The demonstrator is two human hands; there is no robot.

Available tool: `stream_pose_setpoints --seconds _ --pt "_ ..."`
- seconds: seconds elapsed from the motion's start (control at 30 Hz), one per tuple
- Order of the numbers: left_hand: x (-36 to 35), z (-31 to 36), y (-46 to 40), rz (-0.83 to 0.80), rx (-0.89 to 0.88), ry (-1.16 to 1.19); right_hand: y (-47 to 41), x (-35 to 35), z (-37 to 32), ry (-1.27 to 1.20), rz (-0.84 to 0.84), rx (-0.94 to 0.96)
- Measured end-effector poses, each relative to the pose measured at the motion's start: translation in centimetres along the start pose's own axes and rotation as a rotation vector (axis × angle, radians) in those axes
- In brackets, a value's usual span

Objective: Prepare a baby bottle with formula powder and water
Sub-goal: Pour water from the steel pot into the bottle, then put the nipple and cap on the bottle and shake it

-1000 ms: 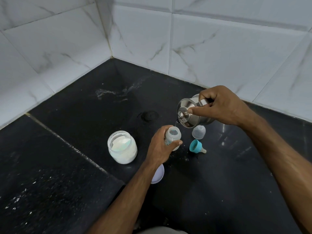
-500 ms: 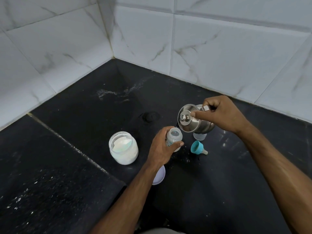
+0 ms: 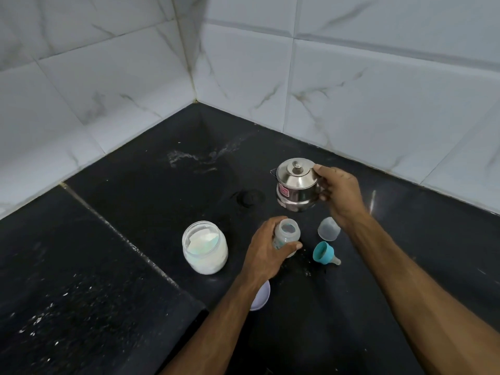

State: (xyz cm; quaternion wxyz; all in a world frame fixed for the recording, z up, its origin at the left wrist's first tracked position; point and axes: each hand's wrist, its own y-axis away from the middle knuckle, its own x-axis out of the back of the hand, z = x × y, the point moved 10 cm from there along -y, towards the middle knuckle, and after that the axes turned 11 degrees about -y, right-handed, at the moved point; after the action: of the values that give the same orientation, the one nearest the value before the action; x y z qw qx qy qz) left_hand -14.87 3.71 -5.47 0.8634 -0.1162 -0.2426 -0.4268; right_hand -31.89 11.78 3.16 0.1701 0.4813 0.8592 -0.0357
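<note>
on the black stone counter [image 3: 351, 307] in the tiled corner, the left hand [image 3: 266, 250] curls its fingers and thumb round the open, uncapped baby bottle [image 3: 287, 235], which stands upright beside the glass jar of formula powder [image 3: 204, 251]. the right hand [image 3: 339, 193] grips the lidded steel kettle [image 3: 296, 185] by its side, upright, behind the bottle and apart from it. a clear cap [image 3: 328, 228] and a teal nipple ring [image 3: 323, 252] lie just right of the bottle, with a white lid [image 3: 261, 297] partly hidden under the left wrist.
</note>
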Motion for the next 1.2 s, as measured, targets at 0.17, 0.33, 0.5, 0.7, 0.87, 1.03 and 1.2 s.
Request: stream_pose_setpoints --seconds 0.17,0.33,0.5,0.7,0.87,1.03,1.2 --pt "0.1 0.4 0.2 0.002 -0.02 0.003 -1.9 -3.3 4.8 -0.046 -0.072 -0.161" --pt "0.2 0.4 0.2 0.005 -0.024 -0.005 -3.3 -5.7 8.2 -0.057 -0.135 -0.285" --pt "0.3 0.8 0.2 0.006 -0.026 -0.006 -4.1 -7.1 10.4 -0.09 -0.178 -0.367" --pt "0.4 0.8 0.3 0.014 -0.018 0.009 -4.7 -7.3 12.5 -0.105 -0.173 -0.417" --pt "0.3 0.9 0.3 0.008 -0.014 -0.001 -5.0 -7.4 12.8 -0.106 -0.177 -0.399" --pt "0.3 0.9 0.3 0.0 -0.018 -0.01 -5.3 -7.0 12.8 -0.051 -0.165 -0.347" --pt "0.5 0.9 0.3 0.016 -0.037 -0.013 -5.4 -5.8 11.9 0.065 -0.123 -0.257"
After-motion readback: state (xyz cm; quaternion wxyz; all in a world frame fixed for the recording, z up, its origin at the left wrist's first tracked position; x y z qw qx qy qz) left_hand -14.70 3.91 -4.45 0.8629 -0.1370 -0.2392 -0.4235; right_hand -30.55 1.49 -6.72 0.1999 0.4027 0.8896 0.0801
